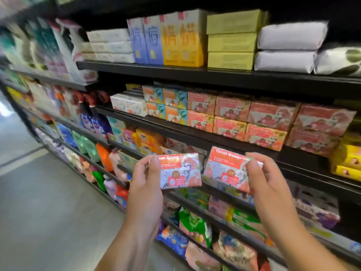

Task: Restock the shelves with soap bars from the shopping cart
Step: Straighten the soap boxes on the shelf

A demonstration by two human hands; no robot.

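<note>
My left hand (pixel 145 184) grips a coral and white box of Goat Soap (pixel 180 171) by its left end. My right hand (pixel 261 178) holds a second, matching Goat Soap box (pixel 224 167) by its right end. Both boxes face me, side by side, in front of the dark shelving. Just above them, a shelf (pixel 205 141) carries two-high rows of the same coral soap boxes (pixel 259 120). The shopping cart is out of view.
Teal and orange soap boxes (pixel 166 104) stand left of the coral ones. The top shelf holds blue, yellow, green and white packs (pixel 195 38). Lower shelves carry bagged goods (pixel 195 225) and bottles (pixel 103 157). Grey aisle floor (pixel 48 202) lies to the left.
</note>
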